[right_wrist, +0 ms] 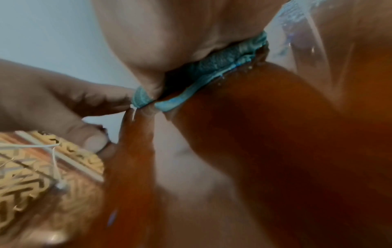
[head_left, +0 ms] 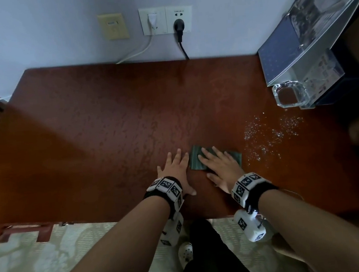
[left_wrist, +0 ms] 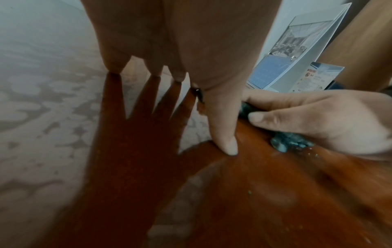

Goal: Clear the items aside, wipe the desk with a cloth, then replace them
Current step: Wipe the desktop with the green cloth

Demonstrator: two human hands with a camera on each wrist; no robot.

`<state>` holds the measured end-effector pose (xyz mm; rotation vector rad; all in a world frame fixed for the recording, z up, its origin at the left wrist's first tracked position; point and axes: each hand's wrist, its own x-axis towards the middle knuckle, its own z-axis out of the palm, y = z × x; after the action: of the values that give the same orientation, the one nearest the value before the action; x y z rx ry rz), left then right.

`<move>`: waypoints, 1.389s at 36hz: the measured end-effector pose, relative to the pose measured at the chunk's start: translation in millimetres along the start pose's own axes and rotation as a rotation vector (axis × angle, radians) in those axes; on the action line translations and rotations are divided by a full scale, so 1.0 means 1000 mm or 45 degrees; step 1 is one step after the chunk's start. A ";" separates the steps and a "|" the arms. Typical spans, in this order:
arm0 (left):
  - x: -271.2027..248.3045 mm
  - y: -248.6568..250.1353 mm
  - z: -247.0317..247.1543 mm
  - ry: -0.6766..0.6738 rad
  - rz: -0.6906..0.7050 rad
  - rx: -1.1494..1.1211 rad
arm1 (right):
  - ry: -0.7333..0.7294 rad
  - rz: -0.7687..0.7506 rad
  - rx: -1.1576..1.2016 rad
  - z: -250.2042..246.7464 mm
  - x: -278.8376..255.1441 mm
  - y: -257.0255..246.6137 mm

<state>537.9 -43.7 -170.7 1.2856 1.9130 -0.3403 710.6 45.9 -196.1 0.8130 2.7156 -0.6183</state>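
our flat right hand (head_left: 219,165) presses the soft, wet cloth (head_left: 195,159) on the desk (head_left: 108,124), our left hand (head_left: 175,168) lies flat, holding nothing, so we push from on top.

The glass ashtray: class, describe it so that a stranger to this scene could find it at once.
Start at the reddish-brown desk and go to its far right corner, where a ring binder leans. The glass ashtray sits just in front of it, above the white specks. It alone is clear, chunky and square.

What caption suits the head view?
Right hand presses a green cloth flat on the wet wooden desk, left hand beside it.
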 end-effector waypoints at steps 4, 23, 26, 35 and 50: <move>-0.006 0.000 0.004 -0.002 0.031 0.006 | -0.006 -0.077 0.085 0.010 -0.025 -0.006; -0.024 -0.008 0.024 -0.023 0.167 0.104 | 0.353 0.331 0.906 -0.037 -0.049 -0.020; -0.024 -0.011 0.025 -0.007 0.179 0.094 | 0.468 0.457 0.883 -0.037 -0.022 -0.015; -0.022 -0.014 0.033 0.083 0.183 -0.025 | -0.021 0.326 0.006 0.009 -0.005 -0.019; -0.024 -0.001 0.028 0.023 0.093 -0.008 | -0.131 -0.173 -0.071 0.023 -0.072 -0.007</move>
<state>554.0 -76.9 -171.6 1.3552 1.8755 -0.2857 767.6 -3.3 -189.5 0.5708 2.6970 -0.5919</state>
